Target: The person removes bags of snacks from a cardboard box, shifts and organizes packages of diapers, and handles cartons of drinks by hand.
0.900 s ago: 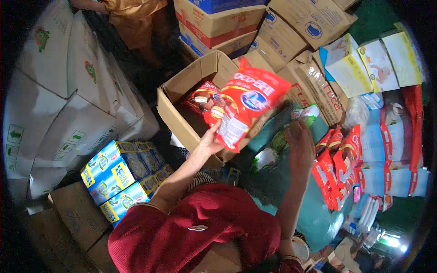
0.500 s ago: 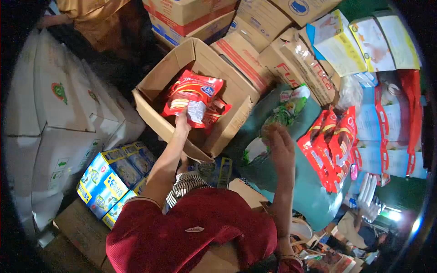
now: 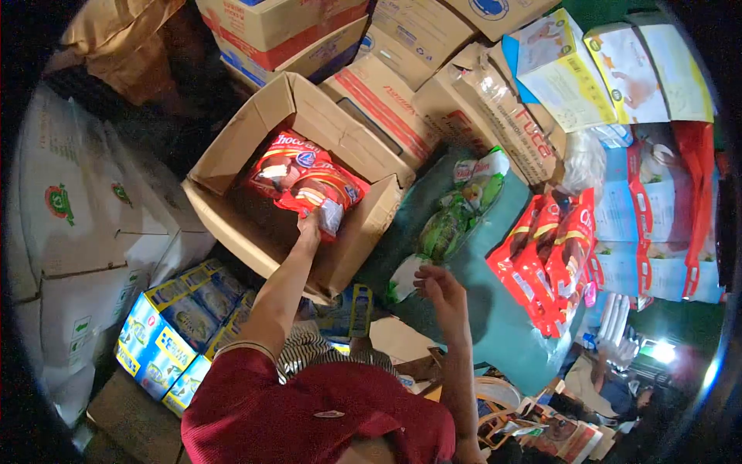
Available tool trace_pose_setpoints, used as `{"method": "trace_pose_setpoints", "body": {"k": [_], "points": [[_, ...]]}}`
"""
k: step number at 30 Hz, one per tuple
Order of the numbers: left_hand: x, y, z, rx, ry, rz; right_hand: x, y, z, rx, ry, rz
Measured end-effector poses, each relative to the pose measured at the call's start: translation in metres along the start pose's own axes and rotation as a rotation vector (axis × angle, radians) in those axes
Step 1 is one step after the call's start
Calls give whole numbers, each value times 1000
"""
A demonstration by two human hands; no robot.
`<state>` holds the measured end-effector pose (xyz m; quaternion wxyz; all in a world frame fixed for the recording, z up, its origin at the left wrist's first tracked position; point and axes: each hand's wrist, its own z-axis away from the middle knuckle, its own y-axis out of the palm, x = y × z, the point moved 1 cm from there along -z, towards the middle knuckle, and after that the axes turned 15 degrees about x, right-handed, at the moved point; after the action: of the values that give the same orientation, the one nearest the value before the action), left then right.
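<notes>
My left hand (image 3: 308, 223) reaches into an open cardboard box (image 3: 224, 220) and grips the near edge of a red Choco snack bag (image 3: 321, 190). Another red Choco bag (image 3: 284, 158) lies beside it inside the box, partly overlapped. My right hand (image 3: 443, 292) hovers over the teal tabletop (image 3: 456, 340), fingers apart and holding nothing. Closest to it is a clear bag with green packaging (image 3: 440, 232). Further right on the same surface, several red Choco bags (image 3: 545, 259) lie in an overlapping row.
White cartons (image 3: 85, 216) stand at the left, with blue-and-yellow packs (image 3: 174, 332) below them. Brown cartons (image 3: 495, 108) line the back. White-and-yellow boxes (image 3: 626, 73) and blue-and-red packs (image 3: 618, 224) are stacked at the right. A brown cloth-like covering (image 3: 127, 54) hangs at upper left.
The view has shifted, carrying the box leftward. My left hand has laid its red bag against the other one in the box. My right hand has come down and left, closer to my body.
</notes>
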<state>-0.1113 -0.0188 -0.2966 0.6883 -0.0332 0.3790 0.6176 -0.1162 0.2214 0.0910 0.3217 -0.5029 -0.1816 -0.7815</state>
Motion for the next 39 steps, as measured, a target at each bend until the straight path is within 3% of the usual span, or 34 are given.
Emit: {"method": "trace_pose_setpoints", "body": {"k": [4,5,6,8,9,12,13,18,22,25,27,30,33,34,38,39], "points": [[22,-6,-27,173,-246,219,-3,-5,1,-44,42,79],[22,-7,-25,262,-159,205,-5,-7,1,-57,54,84],[2,10,-5,143,-244,64,-7,-10,1,-60,60,118],[41,-26,-58,347,-268,166,-12,-13,2,-60,78,185],[36,-22,-52,321,-257,132,-13,-13,1,-66,99,192],[58,-47,-84,513,-373,164,-14,-12,-2,-63,130,216],[69,-43,-92,500,-240,184,-14,-13,-4,-49,124,228],[45,-28,-64,564,-286,70,-13,-8,-25,-10,61,243],[4,-17,-25,682,-211,-259,-11,7,-59,19,-40,350],[-33,-2,17,828,209,-915,18,24,-78,161,-133,240],[-58,27,21,621,-278,-355,-13,38,-109,74,-421,399],[-97,72,73,642,-306,-105,23,43,-100,162,-513,355],[-126,88,145,784,-256,86,52,28,-77,160,-413,414],[-136,96,182,798,-239,143,34,19,-94,39,-563,404],[-132,91,208,796,-224,-19,41,-73,-61,-220,-728,571],[-132,95,227,772,-187,-33,47,-101,-45,-407,-652,703]]}}
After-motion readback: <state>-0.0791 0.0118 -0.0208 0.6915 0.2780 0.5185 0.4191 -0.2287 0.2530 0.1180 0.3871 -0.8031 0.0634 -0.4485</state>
